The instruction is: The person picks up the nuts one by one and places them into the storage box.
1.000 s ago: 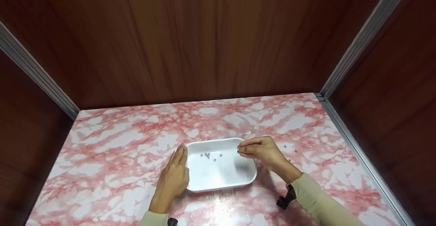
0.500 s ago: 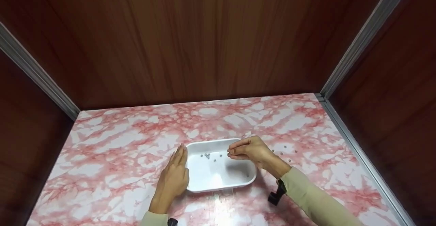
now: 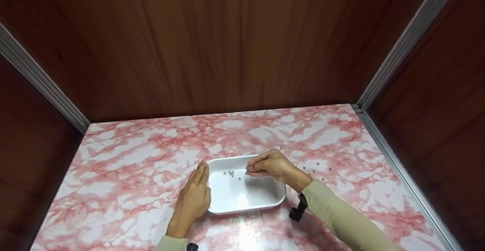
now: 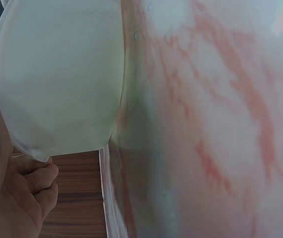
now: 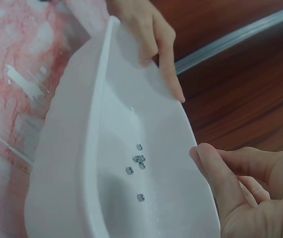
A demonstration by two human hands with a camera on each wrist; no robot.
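Tray: the white tray (image 3: pixel 242 200) sat on the pink table (image 3: pixel 125 160), looking light and thin.
Nuts: tiny metal nuts (image 3: pixel 232 173) lay inside; more nuts (image 3: pixel 317 170) lay on the table to the right. They looked hard, slippery, best pinched with fingertips.
Left hand: the left hand (image 3: pixel 194 198) lay flat, fingers straight, touching the tray's side.
Right hand: the right hand (image 3: pixel 269 164) was curled over the tray, fingertips pinched together; I could not tell if a nut was inside.

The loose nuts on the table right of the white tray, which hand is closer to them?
Right. The right hand hovers over the white tray's right half, beside the loose nuts; the left hand rests against the tray's far left side.
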